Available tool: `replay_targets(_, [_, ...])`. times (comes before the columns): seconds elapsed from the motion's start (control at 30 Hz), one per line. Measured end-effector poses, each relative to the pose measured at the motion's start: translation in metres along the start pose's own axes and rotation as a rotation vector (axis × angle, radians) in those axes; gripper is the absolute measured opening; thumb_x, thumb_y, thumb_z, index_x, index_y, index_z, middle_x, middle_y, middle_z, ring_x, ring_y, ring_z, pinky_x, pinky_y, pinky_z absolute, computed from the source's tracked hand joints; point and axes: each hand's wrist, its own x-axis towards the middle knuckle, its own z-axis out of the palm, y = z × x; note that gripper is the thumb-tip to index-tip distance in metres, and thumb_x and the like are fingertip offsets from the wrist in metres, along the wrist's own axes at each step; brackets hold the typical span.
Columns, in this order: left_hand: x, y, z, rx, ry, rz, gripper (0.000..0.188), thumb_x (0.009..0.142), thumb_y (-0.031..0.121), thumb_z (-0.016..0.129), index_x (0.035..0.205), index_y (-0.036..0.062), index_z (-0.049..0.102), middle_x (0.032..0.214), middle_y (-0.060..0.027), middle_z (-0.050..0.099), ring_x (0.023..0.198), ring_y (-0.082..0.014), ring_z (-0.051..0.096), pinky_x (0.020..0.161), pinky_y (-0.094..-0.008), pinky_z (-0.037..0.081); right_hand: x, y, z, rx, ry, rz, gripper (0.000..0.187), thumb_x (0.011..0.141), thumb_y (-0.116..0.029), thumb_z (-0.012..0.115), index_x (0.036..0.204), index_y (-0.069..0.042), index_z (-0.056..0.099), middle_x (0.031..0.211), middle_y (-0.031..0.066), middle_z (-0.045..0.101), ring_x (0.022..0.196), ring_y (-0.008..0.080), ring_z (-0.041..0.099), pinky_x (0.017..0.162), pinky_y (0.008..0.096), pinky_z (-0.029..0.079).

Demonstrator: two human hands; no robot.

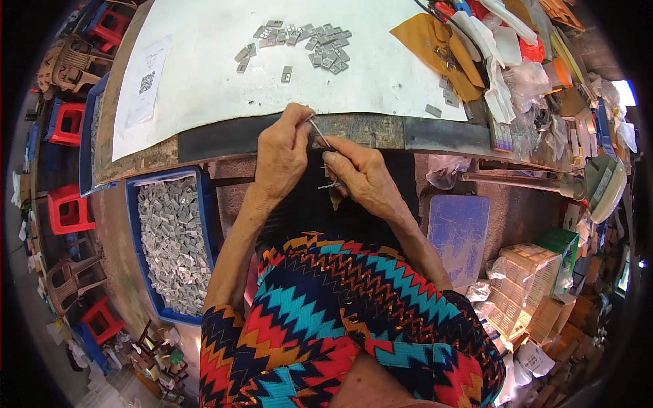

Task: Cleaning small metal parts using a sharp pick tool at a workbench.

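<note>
In front of the table's near edge, my left hand (282,149) is closed, its thumb and forefinger pinched at the upper end of a slim metal strip (318,129). My right hand (364,173) is closed round the lower end of that strip, thumb on top. Below the right fingers a thin silvery bit and a yellowish tip (335,197) stick out; I cannot tell whether they belong to the same tool. Any small part within the left fingertips is hidden. Beyond both hands, small grey rectangular metal pieces (330,44) lie in a loose heap, with a single piece (287,73) nearer me.
White sheeting (204,81) covers the worktable. A blue bin (153,299) full of grey pieces stands at lower left. A brown envelope (418,37) and plastic bags (527,85) crowd the right side. Red stools (68,207) stand far left, a blue-topped board (459,234) at right.
</note>
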Motion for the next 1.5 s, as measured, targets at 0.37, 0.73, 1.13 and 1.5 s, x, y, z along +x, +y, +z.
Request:
replay_targets(0.37, [0.062,-0.037,-0.045,-0.817,-0.032,-0.628,0.014,0.087,0.019,0.051,0.085,0.0051,0.053,0.063,-0.0037,0.052,0.045,-0.0041,0.033,0.040,-0.0180,0.024,-0.004,0.005,-0.008,0.004,-0.146,0.105,0.033,0.091,-0.018,0.049,0.119,-0.002,0.052,0.065,-0.0018,0.049,0.051,0.0033,0.043,0.046,0.0178,0.037])
replay_targets(0.73, [0.098,-0.076,-0.041,0.131,-0.261,-0.090,0.019,0.087,0.019,0.048,0.093,0.0075,0.061,0.058,-0.0003,0.050,0.051,-0.0091,0.040,0.050,-0.0243,0.035,-0.004,0.022,-0.010,-0.161,-0.275,0.002,0.032,0.090,-0.018,0.049,0.117,-0.002,0.052,0.059,-0.0012,0.047,0.050,0.0048,0.043,0.046,0.0207,0.037])
replay_targets(1.13, [0.105,-0.071,-0.044,0.425,-0.450,0.205,0.019,0.076,0.009,0.061,0.094,0.0155,0.062,0.065,-0.0021,0.053,0.063,-0.0163,0.051,0.063,-0.0309,0.043,-0.002,0.027,-0.010,-0.183,-0.294,0.021,0.033,0.089,-0.018,0.049,0.117,-0.001,0.052,0.059,-0.0005,0.046,0.052,0.0059,0.044,0.048,0.0214,0.038])
replay_targets(1.5, [0.108,-0.076,-0.047,0.404,-0.541,0.141,0.016,0.075,0.015,0.056,0.079,0.0046,0.046,0.065,-0.0046,0.045,0.060,-0.0178,0.044,0.058,-0.0326,0.039,-0.001,0.029,-0.008,-0.141,-0.309,0.029,0.034,0.089,-0.019,0.050,0.117,0.000,0.051,0.062,-0.0011,0.048,0.052,0.0053,0.044,0.047,0.0207,0.038])
